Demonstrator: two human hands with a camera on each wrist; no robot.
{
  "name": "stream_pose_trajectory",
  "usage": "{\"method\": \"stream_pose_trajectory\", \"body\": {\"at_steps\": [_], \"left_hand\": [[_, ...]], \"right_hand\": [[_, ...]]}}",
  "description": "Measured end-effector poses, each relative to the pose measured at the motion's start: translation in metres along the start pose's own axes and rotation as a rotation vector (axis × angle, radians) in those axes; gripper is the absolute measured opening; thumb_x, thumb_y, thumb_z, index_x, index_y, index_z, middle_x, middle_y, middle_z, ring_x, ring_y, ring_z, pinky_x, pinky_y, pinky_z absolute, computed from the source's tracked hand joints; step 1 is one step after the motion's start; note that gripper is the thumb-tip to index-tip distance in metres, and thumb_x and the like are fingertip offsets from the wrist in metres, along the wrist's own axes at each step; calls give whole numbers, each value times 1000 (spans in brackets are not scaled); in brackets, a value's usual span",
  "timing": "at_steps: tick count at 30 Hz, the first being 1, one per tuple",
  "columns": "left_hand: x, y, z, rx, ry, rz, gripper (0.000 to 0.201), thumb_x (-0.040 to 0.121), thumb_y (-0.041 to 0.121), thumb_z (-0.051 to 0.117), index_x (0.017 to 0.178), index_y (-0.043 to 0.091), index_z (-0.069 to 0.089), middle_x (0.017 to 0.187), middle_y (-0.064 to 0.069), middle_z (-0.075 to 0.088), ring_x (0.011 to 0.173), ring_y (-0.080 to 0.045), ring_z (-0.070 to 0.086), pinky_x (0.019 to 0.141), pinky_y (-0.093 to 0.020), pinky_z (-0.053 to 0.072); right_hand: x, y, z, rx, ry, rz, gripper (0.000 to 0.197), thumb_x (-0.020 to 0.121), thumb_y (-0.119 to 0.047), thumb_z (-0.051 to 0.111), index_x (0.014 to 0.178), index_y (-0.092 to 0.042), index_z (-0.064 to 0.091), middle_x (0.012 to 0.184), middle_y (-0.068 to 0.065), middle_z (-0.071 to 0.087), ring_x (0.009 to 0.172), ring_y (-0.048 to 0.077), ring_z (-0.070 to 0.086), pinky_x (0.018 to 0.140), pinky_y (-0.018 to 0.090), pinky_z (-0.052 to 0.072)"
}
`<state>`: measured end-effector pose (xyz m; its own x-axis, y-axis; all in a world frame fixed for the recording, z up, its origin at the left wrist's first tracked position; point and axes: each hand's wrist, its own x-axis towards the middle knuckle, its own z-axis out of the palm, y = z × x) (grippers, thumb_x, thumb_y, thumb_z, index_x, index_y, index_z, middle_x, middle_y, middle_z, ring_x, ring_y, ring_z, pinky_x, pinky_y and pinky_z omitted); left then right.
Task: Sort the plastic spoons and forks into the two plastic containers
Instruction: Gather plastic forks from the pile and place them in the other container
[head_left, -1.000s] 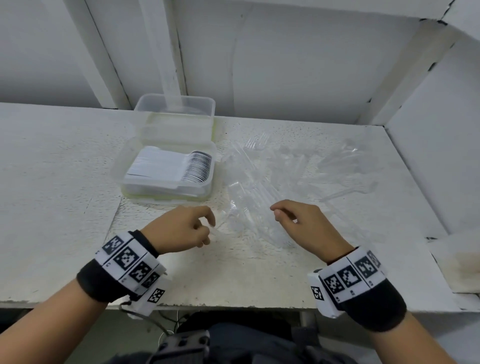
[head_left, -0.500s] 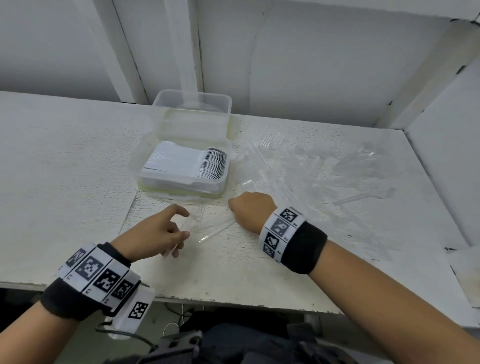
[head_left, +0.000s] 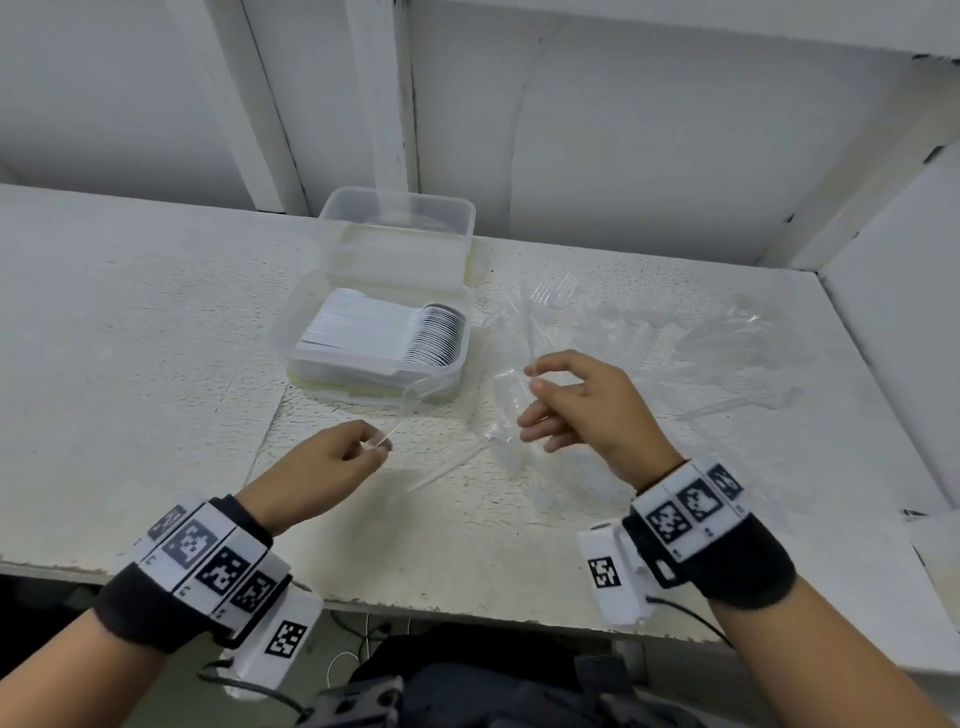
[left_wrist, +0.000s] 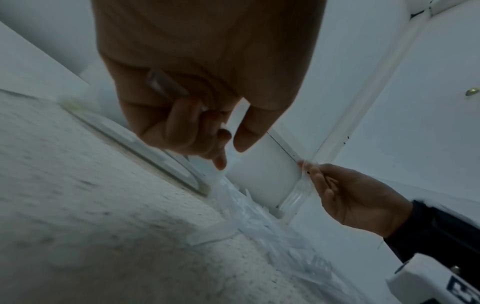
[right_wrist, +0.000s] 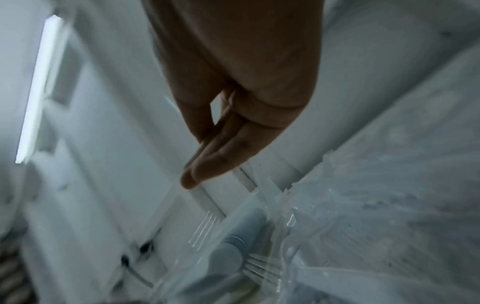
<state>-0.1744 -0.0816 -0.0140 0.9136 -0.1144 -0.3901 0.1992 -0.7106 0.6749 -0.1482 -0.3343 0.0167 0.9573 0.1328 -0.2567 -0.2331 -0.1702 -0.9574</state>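
My left hand (head_left: 379, 447) pinches the handle end of a clear plastic spoon (head_left: 414, 399); its bowl points toward the near container (head_left: 291, 358), which holds a stack of white spoons (head_left: 363, 332). My right hand (head_left: 532, 376) pinches a clear fork (head_left: 531, 338) above the table, tines away from me. In the right wrist view the fork's tines (right_wrist: 205, 230) show below my thumb and fingertips (right_wrist: 189, 181). The left wrist view shows my left hand's fingers (left_wrist: 197, 131) curled, a clear handle (left_wrist: 166, 86) across them. The far container (head_left: 400, 208) looks empty.
A loose pile of clear plastic cutlery (head_left: 649, 353) is spread over the white table (head_left: 130, 338) to the right of the containers, with some pieces under my right hand. White walls close the table at the back and right. Its front edge is near my wrists.
My right hand, which had reached left beside my left hand, has pulled back right and risen with a fork. My left hand has lifted and now pinches a spoon.
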Motion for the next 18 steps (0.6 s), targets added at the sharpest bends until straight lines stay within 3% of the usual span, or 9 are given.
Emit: {"method": "stream_pose_trajectory", "body": {"at_steps": [5,7,9,12,15,18], "left_hand": [[26,35,21,67,49,100,21,94,21,47,87,5,59,70,2,50,68,-16,45,56,-21,31],[42,48,33,132,53,119,20,94,23,48,81,9,53,70,3,50,73,-18,46,58,-26,30],[57,61,44,218,54,148,18,93,31,50,90,14,55,88,0,60,84,-19,52,66,-26,33],[73,73,59,391,21,175,38,91,43,52,113,12,55,113,-1,60,101,-18,56,77,-27,39],[81,76,68,524,-57,147,36,89,44,54,102,10,56,102,-3,61,95,-21,58,73,-28,43],[85,73,68,485,-91,164,24,90,36,56,92,12,55,95,-2,58,92,-20,56,71,-26,39]], "right_hand": [[-8,8,-17,495,84,50,18,95,-5,45,95,-9,62,92,11,73,85,25,71,68,31,60],[-9,10,-21,590,105,61,21,94,-6,43,93,-5,63,97,14,72,89,30,70,72,36,59],[-10,14,-25,621,112,71,29,96,-15,38,94,-4,64,99,15,71,90,33,70,74,38,58],[-11,21,-29,554,159,77,36,99,-29,36,95,-5,63,94,12,71,82,30,70,71,38,58],[-15,30,-30,347,237,20,15,97,-9,45,93,-11,58,89,11,63,65,20,68,59,31,58],[-18,39,-32,178,290,3,25,95,0,42,95,-23,51,79,6,58,50,11,53,46,22,43]]}}
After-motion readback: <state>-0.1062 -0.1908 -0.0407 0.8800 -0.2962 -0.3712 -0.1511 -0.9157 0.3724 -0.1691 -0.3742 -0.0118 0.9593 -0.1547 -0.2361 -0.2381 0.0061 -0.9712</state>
